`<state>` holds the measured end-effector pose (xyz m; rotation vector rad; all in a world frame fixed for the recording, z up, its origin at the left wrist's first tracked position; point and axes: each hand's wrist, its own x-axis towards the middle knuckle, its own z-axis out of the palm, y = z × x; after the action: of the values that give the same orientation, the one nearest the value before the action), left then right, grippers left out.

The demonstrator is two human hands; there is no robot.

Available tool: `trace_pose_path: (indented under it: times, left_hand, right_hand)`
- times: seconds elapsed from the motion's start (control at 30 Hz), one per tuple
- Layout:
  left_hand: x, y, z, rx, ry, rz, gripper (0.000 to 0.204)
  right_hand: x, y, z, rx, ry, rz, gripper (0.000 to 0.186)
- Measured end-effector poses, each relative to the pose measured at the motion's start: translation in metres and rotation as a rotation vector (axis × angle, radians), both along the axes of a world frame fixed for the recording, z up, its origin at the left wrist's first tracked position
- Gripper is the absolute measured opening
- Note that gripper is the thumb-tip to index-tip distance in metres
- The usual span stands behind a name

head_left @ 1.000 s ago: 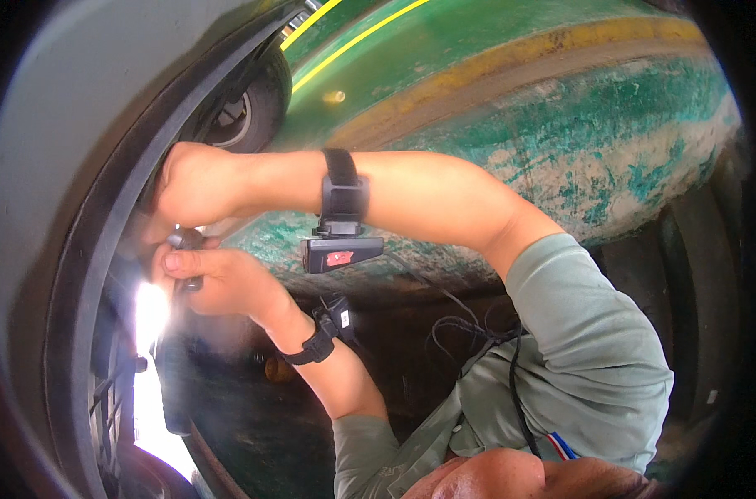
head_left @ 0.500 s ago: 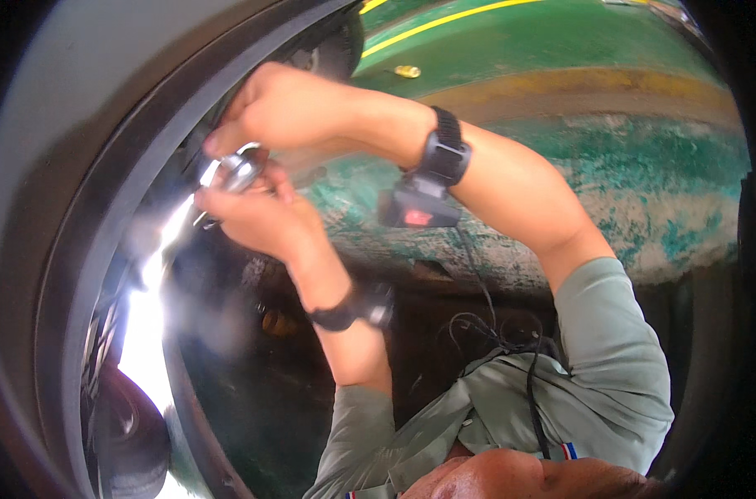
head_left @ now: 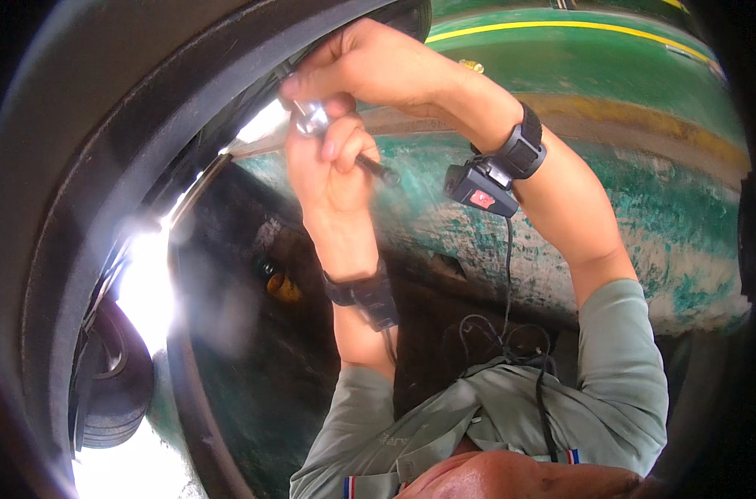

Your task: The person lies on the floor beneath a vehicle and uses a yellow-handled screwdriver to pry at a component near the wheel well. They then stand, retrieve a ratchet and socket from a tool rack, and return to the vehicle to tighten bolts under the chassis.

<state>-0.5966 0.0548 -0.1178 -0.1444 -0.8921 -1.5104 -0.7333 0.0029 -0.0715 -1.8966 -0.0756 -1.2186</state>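
Note:
Close under a dark vehicle edge [head_left: 103, 137], both my hands are raised together. My left hand [head_left: 336, 166] is closed around a shiny metal tool [head_left: 311, 121] with a rounded head, perhaps a ratchet. A dark handle end [head_left: 382, 171] sticks out beside its fingers. Just above, my right hand [head_left: 357, 62] is closed, thumb and fingertips pinched by the tool's head; what they hold is hidden. Each wrist wears a black strap; a dark box [head_left: 482, 190] with a cable hangs from the right one.
A tyre [head_left: 116, 374] stands at lower left by glaring light. Behind my arms runs a concrete ledge [head_left: 561, 224] with peeling green paint. Beyond it lies a green floor [head_left: 577, 62] with yellow lines and a small yellow object [head_left: 471, 66]. An orange-yellow item [head_left: 284, 288] sits in the dark below.
Both hands have moved right and up in the picture, with the metal tool still in my left hand. The tool has turned, and its dark handle end now shows.

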Motion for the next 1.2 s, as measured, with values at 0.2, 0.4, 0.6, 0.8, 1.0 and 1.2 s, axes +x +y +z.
trace_pose_path:
  times: [0.2,0.4,0.6,0.8,1.0,1.2]
  left_hand:
    - [-0.048,-0.005,-0.015,-0.154,-0.239,1.712,0.052]
    - [-0.052,0.0,-0.008,-0.071,-0.191,1.576,0.05]
    - [-0.013,0.004,0.007,0.014,-0.181,0.651,0.035]
    - [-0.044,-0.012,-0.012,-0.191,-0.272,1.993,0.044]
    - [-0.065,-0.006,-0.011,-0.092,-0.301,1.907,0.057]
    - [-0.018,-0.004,0.001,-0.076,-0.388,1.416,0.026]
  right_hand:
    - [0.015,-0.003,-0.005,-0.038,-0.121,-0.092,0.02]
    - [-0.002,0.002,-0.003,0.071,0.003,0.067,0.023]
    - [0.008,-0.007,0.002,-0.051,-0.016,-0.099,0.029]
    - [0.004,-0.005,-0.002,-0.001,0.002,-0.16,0.034]
    - [0.038,-0.038,-0.005,-0.481,-0.141,-0.392,0.039]
    - [0.015,-0.004,0.004,-0.038,0.045,-0.114,0.037]
